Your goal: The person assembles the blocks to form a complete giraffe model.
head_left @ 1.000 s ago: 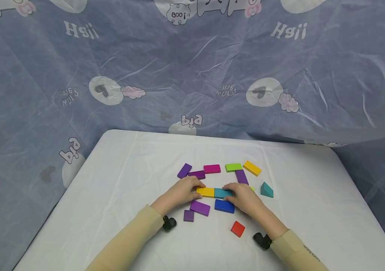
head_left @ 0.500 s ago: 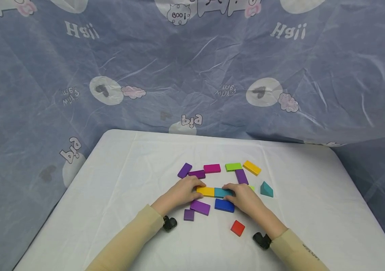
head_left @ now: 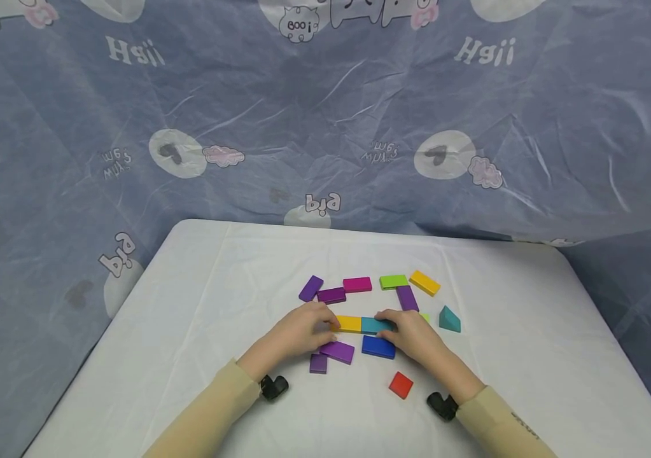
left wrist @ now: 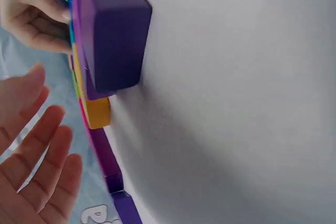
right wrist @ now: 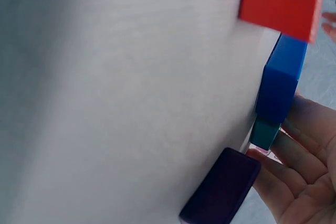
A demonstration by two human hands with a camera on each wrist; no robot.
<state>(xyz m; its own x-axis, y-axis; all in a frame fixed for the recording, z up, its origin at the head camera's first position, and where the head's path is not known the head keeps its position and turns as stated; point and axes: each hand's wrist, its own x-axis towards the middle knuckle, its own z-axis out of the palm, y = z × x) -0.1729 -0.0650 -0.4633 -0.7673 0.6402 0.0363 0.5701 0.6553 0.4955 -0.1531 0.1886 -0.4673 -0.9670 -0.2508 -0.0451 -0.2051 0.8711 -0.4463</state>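
Note:
In the head view a yellow block (head_left: 350,324) and a teal block (head_left: 373,326) lie end to end in the middle of the group. My right hand (head_left: 412,333) pinches the teal block at its right end; in the right wrist view thumb and fingers bracket the teal block (right wrist: 265,132). My left hand (head_left: 296,331) is just off the yellow block's left end, fingers parted. The left wrist view has this left hand (left wrist: 37,161) spread with nothing in it, apart from the yellow block (left wrist: 98,113). A blue block (head_left: 378,347) lies in front of the teal one.
Purple blocks (head_left: 338,352) and a red block (head_left: 401,385) lie nearer me. Behind are a magenta block (head_left: 357,285), a green block (head_left: 394,282) and another yellow block (head_left: 425,283). A teal triangular block (head_left: 449,319) stands right on the white table (head_left: 531,356).
My left hand has let go of the yellow block and drawn back slightly to the left. The right hand stays on the teal block; the blocks keep their places.

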